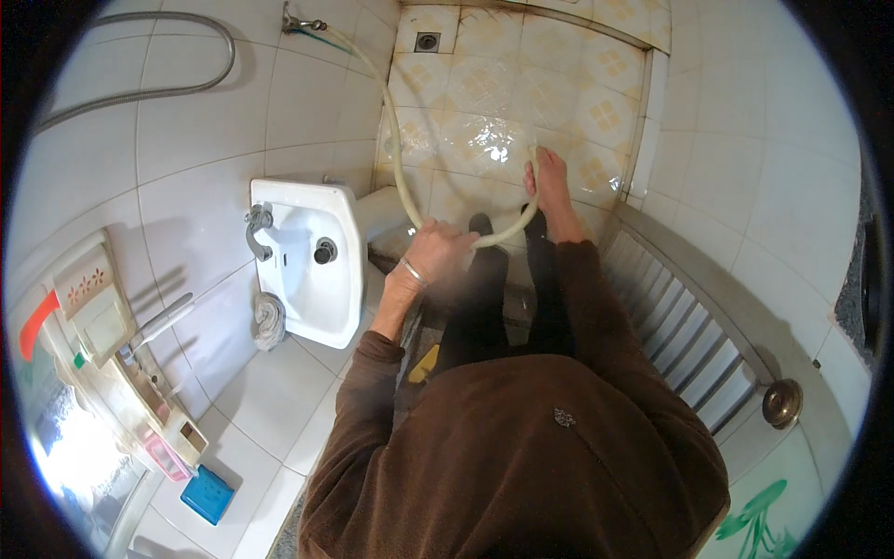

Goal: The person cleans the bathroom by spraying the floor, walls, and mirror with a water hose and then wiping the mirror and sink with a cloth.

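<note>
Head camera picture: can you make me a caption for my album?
Left hand and right hand grip a pale water hose above a shiny tiled floor, near a white washbasin.

Seeing white-tiled wall (205,121) left of left hand (438,253), white sink (303,289) between. Wet yellow-patterned floor tiles (484,88) past right hand (549,182), glossy with reflected light; square drain (427,42) farther off, leftward. Grey slatted door (684,321), round brass-coloured knob (782,403) right of right hand, more white tile (722,172) beyond.
</note>
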Action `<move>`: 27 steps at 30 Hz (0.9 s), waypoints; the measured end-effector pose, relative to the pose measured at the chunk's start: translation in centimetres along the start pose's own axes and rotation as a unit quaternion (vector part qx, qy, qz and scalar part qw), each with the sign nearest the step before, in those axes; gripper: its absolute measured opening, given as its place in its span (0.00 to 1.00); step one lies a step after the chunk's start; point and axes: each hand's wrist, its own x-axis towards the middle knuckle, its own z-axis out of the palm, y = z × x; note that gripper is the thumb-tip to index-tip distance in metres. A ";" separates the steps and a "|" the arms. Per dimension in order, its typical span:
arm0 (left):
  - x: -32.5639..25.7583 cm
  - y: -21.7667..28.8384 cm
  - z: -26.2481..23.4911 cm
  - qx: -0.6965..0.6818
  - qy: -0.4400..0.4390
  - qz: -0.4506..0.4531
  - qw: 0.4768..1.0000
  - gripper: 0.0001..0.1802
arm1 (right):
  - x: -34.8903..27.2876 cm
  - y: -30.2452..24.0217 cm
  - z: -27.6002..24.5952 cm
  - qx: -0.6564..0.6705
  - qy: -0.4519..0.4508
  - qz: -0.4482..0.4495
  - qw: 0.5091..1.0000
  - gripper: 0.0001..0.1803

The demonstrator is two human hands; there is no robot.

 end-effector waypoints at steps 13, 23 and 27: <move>-0.2 1.2 -1.5 0.023 0.101 -0.051 0.993 0.14 | 3.5 -3.9 6.9 -0.070 -0.158 0.006 0.985 0.09; -4.7 0.0 -2.0 -0.009 0.094 -0.094 0.991 0.15 | 0.3 -0.7 8.9 -0.105 -0.158 0.058 0.980 0.08; -5.7 -0.3 -2.3 0.000 0.080 -0.090 0.993 0.15 | -1.4 0.2 9.5 -0.115 -0.146 0.050 0.981 0.10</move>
